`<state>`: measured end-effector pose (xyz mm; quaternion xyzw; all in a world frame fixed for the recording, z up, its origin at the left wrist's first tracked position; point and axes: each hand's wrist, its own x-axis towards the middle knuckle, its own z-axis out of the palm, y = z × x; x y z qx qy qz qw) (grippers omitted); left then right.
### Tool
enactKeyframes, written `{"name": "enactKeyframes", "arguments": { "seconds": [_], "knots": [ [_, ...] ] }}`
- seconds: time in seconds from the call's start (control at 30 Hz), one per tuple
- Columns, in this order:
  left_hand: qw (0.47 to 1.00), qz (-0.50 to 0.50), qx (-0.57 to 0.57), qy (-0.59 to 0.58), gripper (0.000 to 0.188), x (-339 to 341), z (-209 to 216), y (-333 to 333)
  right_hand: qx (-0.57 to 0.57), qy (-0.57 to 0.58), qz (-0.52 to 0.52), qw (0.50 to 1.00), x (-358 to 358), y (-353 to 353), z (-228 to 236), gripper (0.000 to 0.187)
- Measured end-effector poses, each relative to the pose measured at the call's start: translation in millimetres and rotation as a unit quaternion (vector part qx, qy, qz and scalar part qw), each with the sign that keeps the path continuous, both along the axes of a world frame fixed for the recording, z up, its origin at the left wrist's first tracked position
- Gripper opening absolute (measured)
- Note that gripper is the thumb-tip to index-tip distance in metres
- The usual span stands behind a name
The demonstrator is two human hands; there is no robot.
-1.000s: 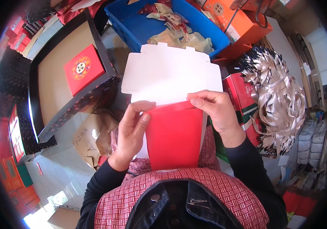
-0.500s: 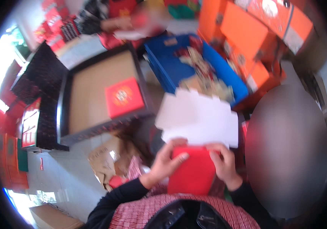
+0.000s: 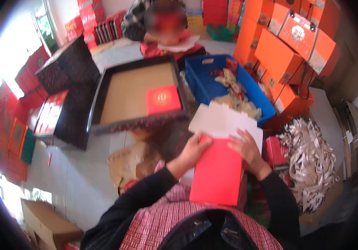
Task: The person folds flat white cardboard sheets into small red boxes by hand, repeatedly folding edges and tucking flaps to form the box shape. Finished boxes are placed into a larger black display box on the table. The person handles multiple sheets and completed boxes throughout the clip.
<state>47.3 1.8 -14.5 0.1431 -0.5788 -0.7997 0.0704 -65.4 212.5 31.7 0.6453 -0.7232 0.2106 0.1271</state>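
Note:
A flat red cardboard panel (image 3: pixel 216 175) lies over my lap, its far edge against a white cardboard sheet (image 3: pixel 225 118) with notched tabs. Whether the two are one folded box blank, I cannot tell. My left hand (image 3: pixel 192 152) is closed on the panel's far left corner, thumb on top. At the far right corner, my right hand (image 3: pixel 249 152) grips the edge, its fingers reaching onto the white sheet. Beyond, a closed red box (image 3: pixel 162 99) sits inside a large black-rimmed tray (image 3: pixel 124 89).
A blue crate (image 3: pixel 200 79) holds crumpled cloth-like pieces. Orange boxes (image 3: pixel 277 52) are stacked at right, beside a bundle of pale ribbon cords (image 3: pixel 310 162). Black boxes (image 3: pixel 72 112) stand at left. A brown paper bag (image 3: pixel 131 162) is on the floor. Across from me, a person (image 3: pixel 145 23) handles white card.
My view has shifted, so the tray and crate appear farther right. The red panel shows longer and flatter, and my right fingers have spread from a pinch onto the white sheet.

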Motion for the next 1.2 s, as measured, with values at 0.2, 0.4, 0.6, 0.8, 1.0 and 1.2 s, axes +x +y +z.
{"name": "enactKeyframes", "arguments": {
  "seconds": [0.2, 0.4, 0.6, 0.8, 1.0, 1.2],
  "knots": [
    [0.967, 0.017, 0.253, 0.020, 0.053, 13, 40, -15, -0.100, -0.385, 0.011, 0.918, 3, -33, -6, 0.040],
    [0.965, 0.183, -0.126, 0.140, 0.040, 25, 34, -47, -0.137, -0.715, -0.011, 0.686, 32, -98, 13, 0.033],
    [0.967, 0.219, -0.112, 0.067, 0.029, 34, 64, -92, -0.075, -0.740, -0.017, 0.668, 39, -137, 33, 0.061],
    [0.931, 0.345, -0.119, -0.026, 0.032, 56, 75, -230, -0.051, -0.697, -0.041, 0.714, 25, -106, 13, 0.065],
    [0.882, 0.348, -0.246, -0.202, 0.037, 69, 30, -310, -0.052, -0.733, -0.047, 0.677, 33, -86, 3, 0.058],
    [0.872, 0.081, -0.328, -0.353, 0.050, 54, 38, -310, -0.091, -0.731, -0.073, 0.672, 14, -73, 7, 0.052]
  ]
}}
